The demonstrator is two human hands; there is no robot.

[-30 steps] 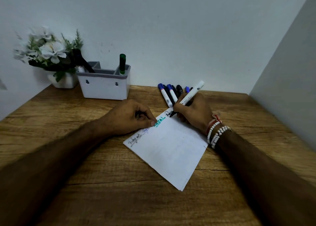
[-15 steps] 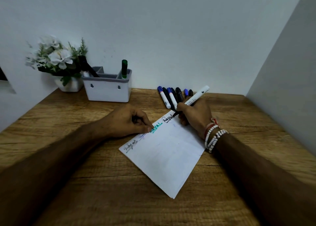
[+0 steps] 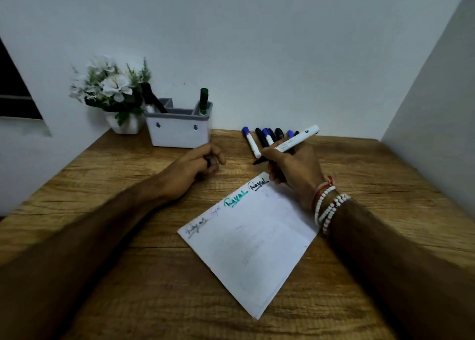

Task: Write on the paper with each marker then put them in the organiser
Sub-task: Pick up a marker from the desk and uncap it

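We log the uncapped white-barrelled marker (image 3: 295,141), black tip, gripped in the curled fingers of the right hand (image 3: 295,170) and held off the white paper sheet (image 3: 252,244), just past its far corner. The left hand (image 3: 195,167) rests on the wooden table (image 3: 154,288) left of the sheet, fingers curled round a small black cap (image 3: 208,162). Behind stands the grey-and-white plastic organiser (image 3: 180,134) holding a green marker (image 3: 203,100).

Setting: desk nook, study or office | wood-grain desk (image 3: 385,175) beneath left hand (image 3: 190,167) and right hand (image 3: 295,170) | organiser (image 3: 180,134) and potted white flowers (image 3: 113,87) beyond left hand | plain white walls (image 3: 282,44) beyond and right of right hand
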